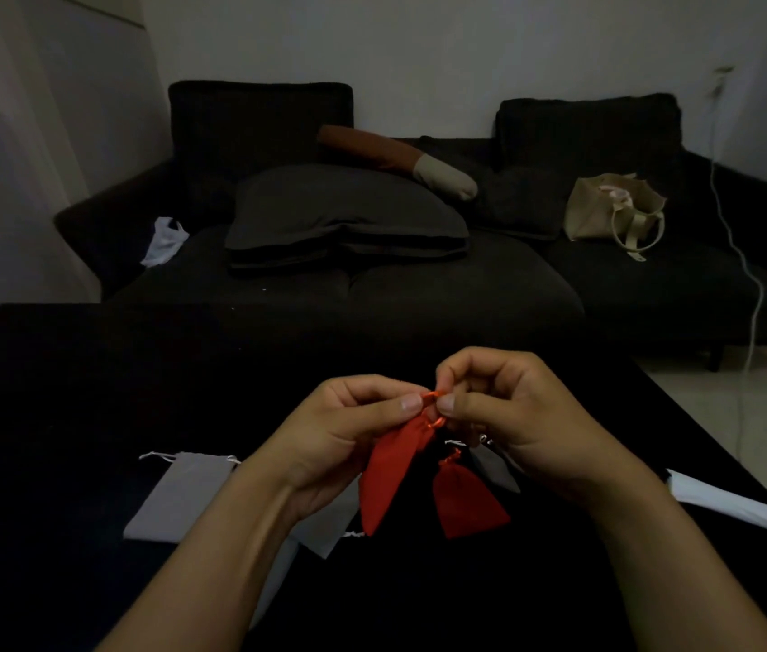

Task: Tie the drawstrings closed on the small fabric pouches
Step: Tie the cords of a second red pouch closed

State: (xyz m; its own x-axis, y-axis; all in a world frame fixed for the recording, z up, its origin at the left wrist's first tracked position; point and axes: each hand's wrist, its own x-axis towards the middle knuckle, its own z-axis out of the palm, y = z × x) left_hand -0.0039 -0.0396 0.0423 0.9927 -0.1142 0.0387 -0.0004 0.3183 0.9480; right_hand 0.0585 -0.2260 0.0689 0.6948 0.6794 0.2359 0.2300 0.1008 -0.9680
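While our left hand (348, 435) and right hand (508, 416) meet above the dark table (90, 392), each pinches the orange-red drawstring (433, 395) at the gathered mouth of a red pouch (395, 468), which hangs down between our wrists, lifted off the surface. Just beside it to the right a second red pouch (466, 501) lies on the table with its neck cinched, and grey pouches lie around them: one (181, 496) to the left, another (494, 468) partly hidden under our right hand. Beyond the table stands a dark sofa (419, 284) holding a beige tote bag (611, 209).
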